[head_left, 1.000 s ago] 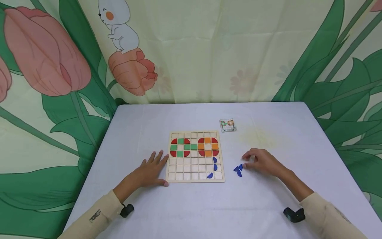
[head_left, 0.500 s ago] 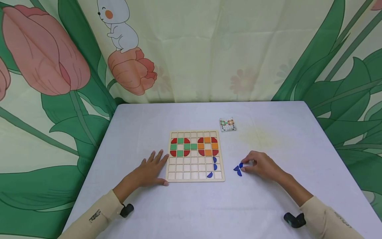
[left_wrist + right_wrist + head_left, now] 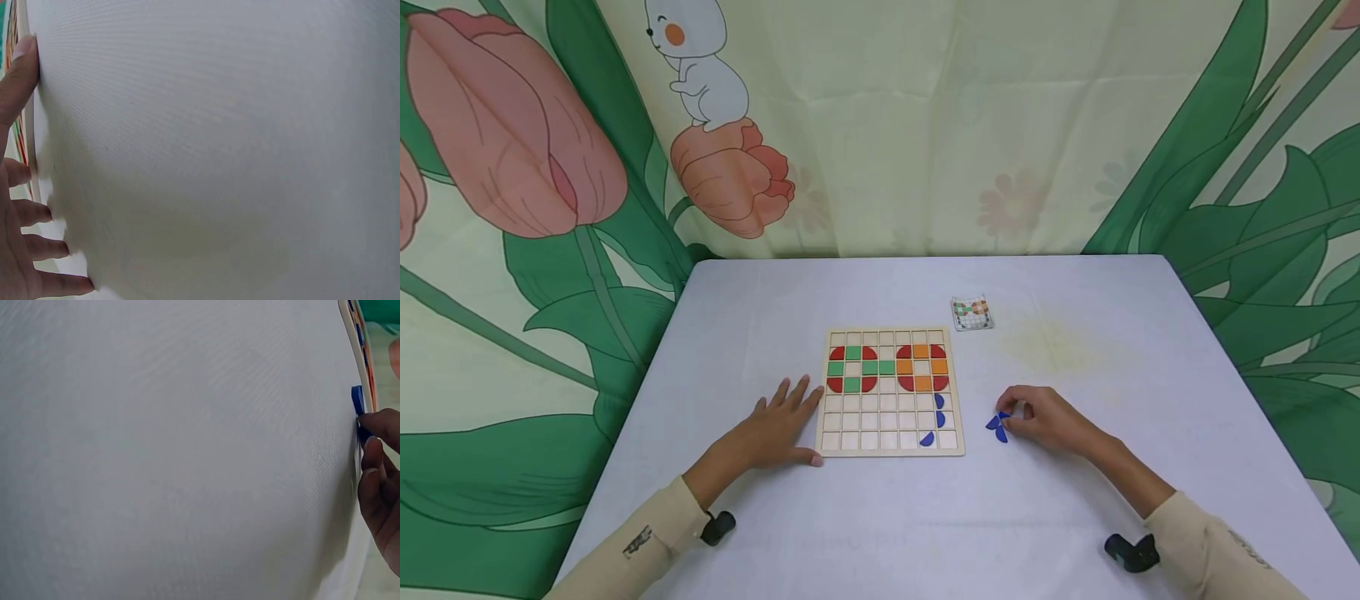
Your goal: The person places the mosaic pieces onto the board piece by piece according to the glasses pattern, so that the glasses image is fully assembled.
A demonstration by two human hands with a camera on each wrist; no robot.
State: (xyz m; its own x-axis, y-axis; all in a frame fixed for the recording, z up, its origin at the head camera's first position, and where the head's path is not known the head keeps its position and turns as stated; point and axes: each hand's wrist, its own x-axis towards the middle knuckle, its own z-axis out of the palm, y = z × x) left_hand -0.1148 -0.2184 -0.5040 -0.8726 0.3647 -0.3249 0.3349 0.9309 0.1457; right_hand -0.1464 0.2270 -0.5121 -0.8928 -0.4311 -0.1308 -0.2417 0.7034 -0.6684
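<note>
My left hand lies with spread fingers along the left edge of a square wooden grid board; in the left wrist view its thumb touches the board's side. To the right of the board, my right hand pinches a blue half-round piece between thumb and index finger, partly hidden by the fingertips. Several other blue pieces lie right beside those fingertips on the cloth. The board carries red rounded pieces, green squares and orange squares, with three blue half-rounds in its lower right cells.
A small pattern card in clear wrapping lies behind the board, to the right. White cloth covers the table. A printed curtain with tulips hangs behind. Dark cameras are worn on both wrists.
The right hand has come down and slightly left onto the blue pieces, its index finger and thumb closing on one of them. My left hand and the board stay in place.
</note>
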